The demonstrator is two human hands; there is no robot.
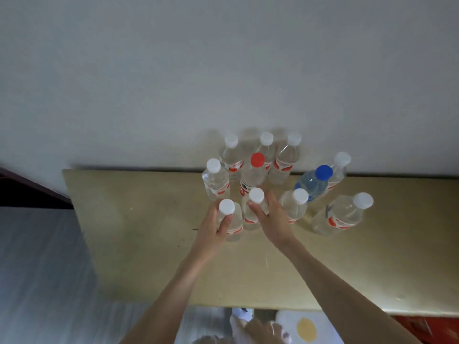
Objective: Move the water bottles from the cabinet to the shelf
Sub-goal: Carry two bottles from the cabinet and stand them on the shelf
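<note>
Both hands reach forward over a beige top [139,244] that stands against a white wall [223,70], each wrapped round a clear water bottle with a white cap. On the left, the left hand [214,230] grips the nearest bottle [232,223] just below its cap, thumb curled across the front of the neck. Beside it, the right hand [272,219] holds a second bottle [253,209], thumb at the neck under the cap and fingers round the far side. These two bottles stand upright, just beside each other, at the front of a cluster of bottles on the top. Behind them stand a bottle with a red cap [252,175] and a white-capped one [215,182] to its left, with three more white-capped bottles [267,150] in a row close to the wall. To the right stand another white-capped bottle [295,204], a bluish bottle with a blue cap [314,182], a white-capped bottle [339,167] behind that, and a larger-looking one [340,214] furthest right (most carry red and white labels). Grey floor [37,269] shows at the left.
</note>
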